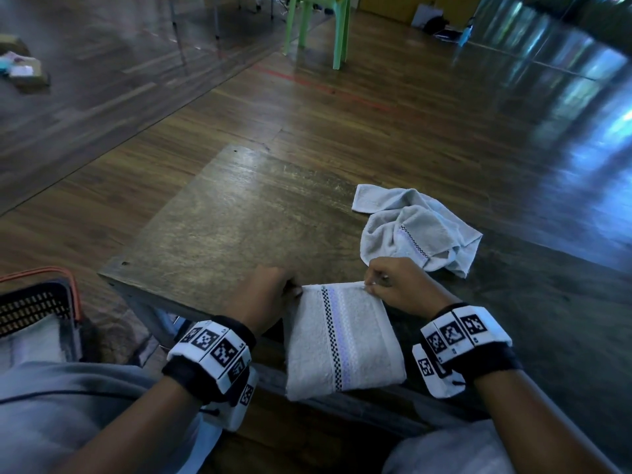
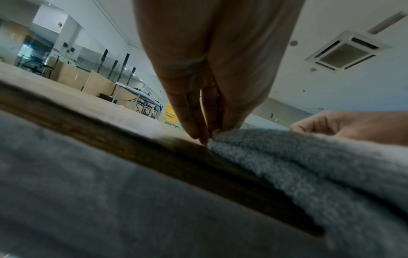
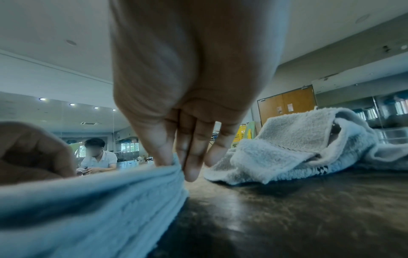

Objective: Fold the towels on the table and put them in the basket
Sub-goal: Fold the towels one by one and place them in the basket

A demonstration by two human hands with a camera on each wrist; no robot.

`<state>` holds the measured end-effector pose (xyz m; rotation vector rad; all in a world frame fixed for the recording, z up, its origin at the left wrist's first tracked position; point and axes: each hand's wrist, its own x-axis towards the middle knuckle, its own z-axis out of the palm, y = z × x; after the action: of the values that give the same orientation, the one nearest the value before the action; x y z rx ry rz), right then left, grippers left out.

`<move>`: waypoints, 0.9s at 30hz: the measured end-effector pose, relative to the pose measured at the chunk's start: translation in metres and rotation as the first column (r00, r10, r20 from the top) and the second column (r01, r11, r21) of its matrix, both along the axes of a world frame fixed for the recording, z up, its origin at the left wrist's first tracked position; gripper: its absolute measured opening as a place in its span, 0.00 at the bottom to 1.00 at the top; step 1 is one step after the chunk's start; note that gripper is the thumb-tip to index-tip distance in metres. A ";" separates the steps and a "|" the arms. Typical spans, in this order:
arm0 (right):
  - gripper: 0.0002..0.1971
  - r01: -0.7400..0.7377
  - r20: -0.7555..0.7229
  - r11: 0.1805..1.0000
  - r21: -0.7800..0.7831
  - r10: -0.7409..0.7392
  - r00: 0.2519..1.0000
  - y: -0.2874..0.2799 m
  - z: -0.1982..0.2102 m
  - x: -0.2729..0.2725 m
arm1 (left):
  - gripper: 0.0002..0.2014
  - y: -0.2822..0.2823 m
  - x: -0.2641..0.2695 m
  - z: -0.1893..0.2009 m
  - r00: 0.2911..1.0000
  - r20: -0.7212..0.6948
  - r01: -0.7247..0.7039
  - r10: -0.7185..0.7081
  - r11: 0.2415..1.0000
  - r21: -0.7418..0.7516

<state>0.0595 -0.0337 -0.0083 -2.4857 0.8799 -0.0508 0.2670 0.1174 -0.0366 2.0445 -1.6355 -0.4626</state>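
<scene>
A folded grey towel with a checkered and lilac stripe lies at the near edge of the wooden table, its near end hanging over the edge. My left hand pinches its far left corner. My right hand pinches the far right corner. A second grey towel lies crumpled at the table's right side, just beyond my right hand, also seen as the crumpled towel. The black basket with an orange rim stands on the floor at the left.
The table's left and far parts are bare wood. A green plastic chair stands on the floor far behind. A person sits in the background of the right wrist view. My grey-clothed knees lie below the table edge.
</scene>
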 end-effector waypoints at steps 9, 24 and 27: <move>0.04 0.050 0.085 0.999 -0.020 -0.048 0.995 0.004 -0.001 0.004 | 0.04 0.001 -0.001 0.001 0.999 -0.003 -0.052 0.052 0.998 -0.040; 0.46 -0.019 -0.304 0.974 -0.227 -0.052 0.951 0.066 -0.020 -0.011 | 0.31 0.033 -0.065 -0.019 0.920 0.365 0.127 -0.144 0.989 0.071; 0.38 0.060 -0.275 0.987 -0.149 -0.100 0.956 0.073 -0.035 -0.009 | 0.37 0.032 -0.061 -0.030 0.934 0.341 0.076 -0.109 0.991 0.109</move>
<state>0.0505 0.0389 -0.0431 -2.6275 1.1296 0.2288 0.2061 0.1494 -0.0665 2.2230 -1.9543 -0.2198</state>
